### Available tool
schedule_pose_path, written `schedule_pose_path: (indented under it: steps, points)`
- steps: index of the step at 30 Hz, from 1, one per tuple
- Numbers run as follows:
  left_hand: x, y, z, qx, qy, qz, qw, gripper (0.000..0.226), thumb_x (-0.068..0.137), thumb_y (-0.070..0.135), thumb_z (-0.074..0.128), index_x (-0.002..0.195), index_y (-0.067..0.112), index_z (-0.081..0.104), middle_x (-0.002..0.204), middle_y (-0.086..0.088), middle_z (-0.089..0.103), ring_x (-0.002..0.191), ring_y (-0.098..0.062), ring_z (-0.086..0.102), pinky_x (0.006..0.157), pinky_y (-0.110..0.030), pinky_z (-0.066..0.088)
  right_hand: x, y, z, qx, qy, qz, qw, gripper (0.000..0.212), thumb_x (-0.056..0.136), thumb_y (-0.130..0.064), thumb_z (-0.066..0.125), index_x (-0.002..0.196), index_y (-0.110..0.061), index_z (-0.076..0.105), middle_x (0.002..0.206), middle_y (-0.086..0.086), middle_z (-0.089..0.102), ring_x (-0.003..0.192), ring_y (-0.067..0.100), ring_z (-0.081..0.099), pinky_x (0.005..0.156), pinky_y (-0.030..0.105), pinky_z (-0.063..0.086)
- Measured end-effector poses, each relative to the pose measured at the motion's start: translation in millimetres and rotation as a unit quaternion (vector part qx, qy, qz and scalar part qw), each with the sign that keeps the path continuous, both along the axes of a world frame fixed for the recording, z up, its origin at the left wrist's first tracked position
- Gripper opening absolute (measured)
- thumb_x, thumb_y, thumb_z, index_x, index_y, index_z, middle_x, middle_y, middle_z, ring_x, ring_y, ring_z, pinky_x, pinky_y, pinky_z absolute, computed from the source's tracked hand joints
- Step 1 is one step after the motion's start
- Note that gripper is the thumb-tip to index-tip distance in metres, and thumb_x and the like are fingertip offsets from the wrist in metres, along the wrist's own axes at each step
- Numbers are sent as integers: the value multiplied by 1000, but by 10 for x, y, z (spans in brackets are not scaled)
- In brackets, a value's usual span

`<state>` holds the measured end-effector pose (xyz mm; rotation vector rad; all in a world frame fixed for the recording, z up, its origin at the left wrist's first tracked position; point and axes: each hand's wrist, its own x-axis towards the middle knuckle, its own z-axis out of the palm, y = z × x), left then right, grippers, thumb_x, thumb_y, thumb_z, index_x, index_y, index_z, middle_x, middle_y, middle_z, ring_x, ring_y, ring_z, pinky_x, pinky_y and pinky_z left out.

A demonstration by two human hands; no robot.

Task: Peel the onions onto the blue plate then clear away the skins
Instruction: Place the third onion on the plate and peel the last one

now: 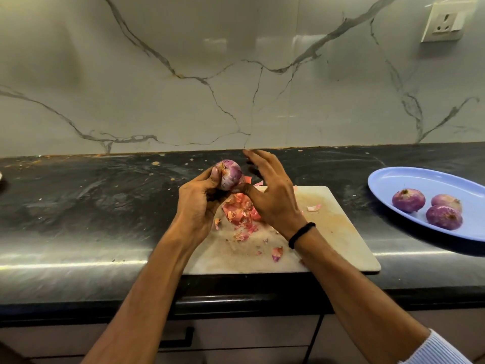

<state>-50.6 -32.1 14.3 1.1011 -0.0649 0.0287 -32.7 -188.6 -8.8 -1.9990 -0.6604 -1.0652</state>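
Kitchen: dark stone countertop point(105, 195), veined marble-look backsplash point(183, 88), wall socket point(443, 23), cutting board point(341, 232) at counter's front edge, cabinet fronts point(236, 337) below.

Black wristband point(301, 234), striped white-blue sleeve point(435, 349)

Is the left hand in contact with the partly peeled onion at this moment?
Touching. The head view shows the left hand gripping the onion: its thumb presses against the onion's left side and its fingers curl beneath, with no gap visible.
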Motion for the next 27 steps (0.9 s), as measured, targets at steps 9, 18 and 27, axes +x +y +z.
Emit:
schedule_pose_path:
  steps: [9,18,27]
  points:
    - [-2,-9,-7,32,10,-23,999,29,103,18,48,110,0,70,95,-17,74,76,-20,72,66,-27,58,13,-18,-40,-24,-47,-37,998,18,84,-2,75,100,4,69,94,12,63,86,15,59,80,15,51]
    - [36,24,-7,12,-10,2,1000,33,97,10,50,126,2,64,116,-19,70,102,-31,69,77,-31,60,-50,17,58,161,141,80,973,18,90,-14,71,106,-5,70,94,4,72,81,9,68,73,22,57]
    - [-7,-46,-56,37,-90,-4,995,38,84,8,65,122,7,67,111,-10,74,105,-24,71,80,-28,59,-4,130,50,232,201,47,951,24,88,-20,74,110,-10,74,102,5,69,95,16,68,82,34,60]
